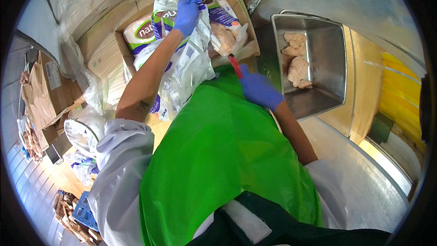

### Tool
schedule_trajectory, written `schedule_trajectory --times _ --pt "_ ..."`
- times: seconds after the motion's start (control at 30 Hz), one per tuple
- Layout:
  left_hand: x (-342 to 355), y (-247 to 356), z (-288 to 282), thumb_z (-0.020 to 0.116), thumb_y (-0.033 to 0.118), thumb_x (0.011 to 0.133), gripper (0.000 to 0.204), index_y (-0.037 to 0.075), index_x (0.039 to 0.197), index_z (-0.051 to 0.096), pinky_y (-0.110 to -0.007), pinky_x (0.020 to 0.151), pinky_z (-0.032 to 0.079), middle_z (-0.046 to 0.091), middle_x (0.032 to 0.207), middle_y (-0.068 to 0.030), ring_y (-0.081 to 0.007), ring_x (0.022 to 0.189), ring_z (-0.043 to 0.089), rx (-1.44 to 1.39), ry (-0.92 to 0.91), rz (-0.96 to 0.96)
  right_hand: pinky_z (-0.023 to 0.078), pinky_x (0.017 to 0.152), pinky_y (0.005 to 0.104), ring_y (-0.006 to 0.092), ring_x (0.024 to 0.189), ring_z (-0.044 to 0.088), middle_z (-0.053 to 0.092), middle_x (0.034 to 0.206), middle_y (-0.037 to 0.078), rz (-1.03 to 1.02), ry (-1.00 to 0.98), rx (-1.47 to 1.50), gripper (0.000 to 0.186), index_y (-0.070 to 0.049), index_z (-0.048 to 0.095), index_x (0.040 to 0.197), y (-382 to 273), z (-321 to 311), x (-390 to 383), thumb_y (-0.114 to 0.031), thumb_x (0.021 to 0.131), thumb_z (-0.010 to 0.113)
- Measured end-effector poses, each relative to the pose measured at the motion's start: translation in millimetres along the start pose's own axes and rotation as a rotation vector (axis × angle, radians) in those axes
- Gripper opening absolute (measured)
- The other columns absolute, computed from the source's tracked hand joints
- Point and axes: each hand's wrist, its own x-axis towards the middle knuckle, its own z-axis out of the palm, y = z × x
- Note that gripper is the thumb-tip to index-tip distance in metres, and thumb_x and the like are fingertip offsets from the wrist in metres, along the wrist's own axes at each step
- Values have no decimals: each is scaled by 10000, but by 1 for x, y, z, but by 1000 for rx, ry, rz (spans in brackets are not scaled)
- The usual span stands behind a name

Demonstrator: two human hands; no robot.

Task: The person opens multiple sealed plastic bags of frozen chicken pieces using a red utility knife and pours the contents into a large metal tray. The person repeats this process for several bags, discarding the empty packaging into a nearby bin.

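My left hand [185,16], in a blue glove, grips the top of a white printed plastic bag [191,54] in an open cardboard box [123,48]. My right hand [258,89], also gloved, is closed on a red-handled knife [235,66], its tip end at a clear-wrapped bag of pale raw meat [224,37] at the box's front right. Other packed bags [139,34] lie in the box. To the right, a steel tub [318,102] holds two pieces of raw meat [296,70].
Stacked wrapped cartons [95,13] stand behind. At left are torn cardboard boxes [54,91], loose plastic [82,134] and a blue crate [84,212] lower down. A steel surface [364,177] and yellow plastic sheeting [396,95] are at right. My green apron [218,146] fills the lower middle.
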Motion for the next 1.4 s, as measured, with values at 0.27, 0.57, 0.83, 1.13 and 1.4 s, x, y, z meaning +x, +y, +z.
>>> schedule_trajectory --times 0.27,0.57,0.83,1.13,1.4 --pt "4 6 -10 463 132 947 231 90 732 537 -221 554 321 471 679 46 -58 603 384 -86 41 -1 471 652 294 164 756 604 622 911 63 -266 169 982 416 -67 476 1254 70 -78 72 -221 880 575" --pt "-18 4 -17 413 84 953 223 98 756 518 -208 559 325 448 692 55 -51 609 393 114 104 141 411 663 284 94 739 464 532 848 -17 -223 111 700 313 -7 616 1003 105 -46 156 -247 817 692" --pt "-47 63 16 437 181 981 228 99 785 517 -188 583 345 449 718 63 -38 634 409 288 161 127 409 654 296 138 709 495 548 782 76 -468 471 879 138 11 555 878 93 -27 82 -122 874 591" --pt "-110 147 144 461 196 969 208 55 825 516 -199 579 359 459 716 43 -46 641 431 458 -37 -39 407 675 334 212 737 503 502 746 66 -763 774 773 93 -83 544 757 101 -141 -111 -131 833 566" --pt "-39 -53 381 504 99 850 194 9 695 580 -281 611 425 528 646 -53 -122 647 499 768 -836 426 307 512 255 67 592 388 463 676 -36 412 1610 743 231 -77 490 676 317 -193 -145 -143 876 584"
